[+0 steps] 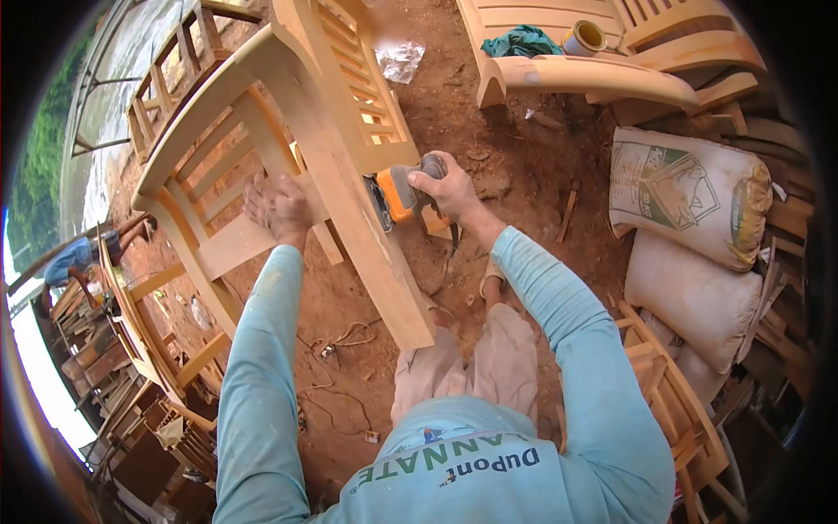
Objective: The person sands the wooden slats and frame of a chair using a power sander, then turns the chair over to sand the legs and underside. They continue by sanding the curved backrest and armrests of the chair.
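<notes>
A wooden chair frame [336, 166] with slats lies tilted in front of me, its long thick leg pointing down toward my knees. My left hand [278, 208] rests with fingers spread on a flat crosspiece of the frame. Around the dark grip of an orange and black power sander [400, 194], my right hand [447, 186] is closed. The sander's pad side faces the edge of the thick leg, and the contact itself is hidden.
Another wooden seat [559, 72] at the top right holds a green cloth [522, 42] and a tin [585, 37]. Filled sacks [685, 196] lie at right. A cord [336, 393] crosses the dirt floor. At far left, a person [78, 260] bends near stacked wood.
</notes>
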Demonstrator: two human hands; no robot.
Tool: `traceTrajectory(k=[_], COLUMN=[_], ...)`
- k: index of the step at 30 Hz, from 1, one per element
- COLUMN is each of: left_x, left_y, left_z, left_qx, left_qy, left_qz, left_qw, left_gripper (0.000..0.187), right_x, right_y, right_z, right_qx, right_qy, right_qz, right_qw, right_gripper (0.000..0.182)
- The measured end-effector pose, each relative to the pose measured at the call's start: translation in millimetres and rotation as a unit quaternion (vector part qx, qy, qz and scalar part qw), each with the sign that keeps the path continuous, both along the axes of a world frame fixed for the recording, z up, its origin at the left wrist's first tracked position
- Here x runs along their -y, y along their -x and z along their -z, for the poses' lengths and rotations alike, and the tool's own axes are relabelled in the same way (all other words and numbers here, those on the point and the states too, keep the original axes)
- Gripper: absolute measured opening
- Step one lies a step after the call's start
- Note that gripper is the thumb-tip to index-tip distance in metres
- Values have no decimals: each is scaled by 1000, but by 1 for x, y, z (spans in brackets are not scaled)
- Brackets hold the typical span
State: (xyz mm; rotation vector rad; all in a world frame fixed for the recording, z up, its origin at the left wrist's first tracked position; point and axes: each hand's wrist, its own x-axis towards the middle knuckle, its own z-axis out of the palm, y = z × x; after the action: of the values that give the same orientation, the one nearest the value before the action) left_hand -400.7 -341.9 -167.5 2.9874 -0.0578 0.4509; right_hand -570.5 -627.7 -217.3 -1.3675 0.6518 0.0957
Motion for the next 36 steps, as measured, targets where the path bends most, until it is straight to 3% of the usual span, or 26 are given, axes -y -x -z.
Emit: traceTrajectory(k=[4, 10, 14, 19, 22, 25, 31, 36], left_x=[2, 3, 5, 9, 7, 4, 5, 8], left_y=[1, 2, 3, 6, 3, 2, 2, 4], left_z=[-3, -5, -6, -12, -10, -10, -10, -11], left_qx=[-13, -11, -18, -29, -22, -26, -22, -19], left_qy=[6, 16, 15, 14, 9, 6, 7, 12], left_qz=[-5, 7, 3, 2, 8, 22, 15, 12], left_qw=[1000, 1000, 1000, 999, 1000, 999, 1000, 1000], left_gripper=[65, 64, 65, 67, 67, 66, 65, 64], right_x=[-11, -28, -27, -6, -2, -11, -39, -27], right_y=[44, 120, 104, 22, 11, 44, 156, 111], right_z=[7, 5, 3, -6, -10, 2, 6, -4], right_qx=[-21, -84, -49, -18, -6, -33, -106, -64], right_qy=[59, -18, 3, 65, 9, 34, -36, 16], right_qz=[-25, -34, -15, -11, -9, -24, -32, -31], right_qw=[998, 996, 999, 998, 1000, 999, 993, 997], right_gripper=[79, 76, 76, 76, 75, 74, 72, 72])
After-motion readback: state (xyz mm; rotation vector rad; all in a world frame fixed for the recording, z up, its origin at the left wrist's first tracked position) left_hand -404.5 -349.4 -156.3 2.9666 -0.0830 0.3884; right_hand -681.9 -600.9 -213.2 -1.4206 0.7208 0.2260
